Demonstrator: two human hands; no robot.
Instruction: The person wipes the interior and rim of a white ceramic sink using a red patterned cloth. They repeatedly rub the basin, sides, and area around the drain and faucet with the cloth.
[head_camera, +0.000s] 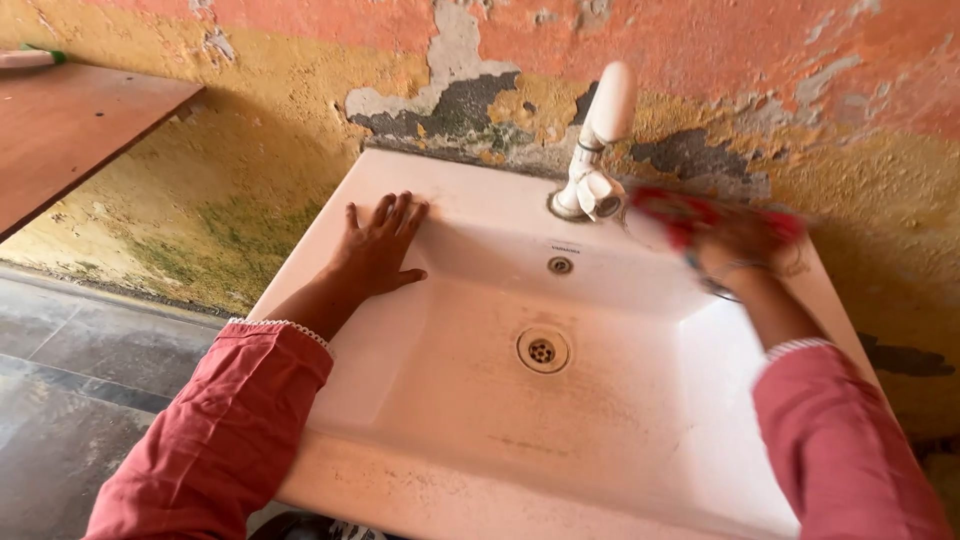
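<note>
- Overhead, head view: white ceramic washbasin (470, 200) fixed to a peeling orange-and-yellow wall (250, 170); both arms in pink sleeves reach in from below.
- Left hand (378, 245): released, fingers spread, palm flat on the back-left ledge of the basin. Holds nothing; looks like a brace.
- Right hand (740, 245): motion-blurred, at the back-right ledge just beside the white tap (597, 150). Seems closed on a red scrubbing cloth (680, 212), though the blur hides the exact grip. Bangle at the wrist.
- Cloth sits on the rim by the tap base, not down in the bowl.
- Bowl floor around the drain (542, 350) carries a brownish film; front rim also grimy. Overflow hole (560, 265) on the back wall.
- Judgement on technique: the braced left palm is sound, as it steadies the body while the other arm rubs. Short overlapping strokes should serve best around the tap base, where dirt collects in the seam.
- Cloth likely needs to stay bunched and flat under the palm, clear of the spout.
- Wooden board (70, 130) at upper left, grey tiled floor (70, 390) below; neither involved.
</note>
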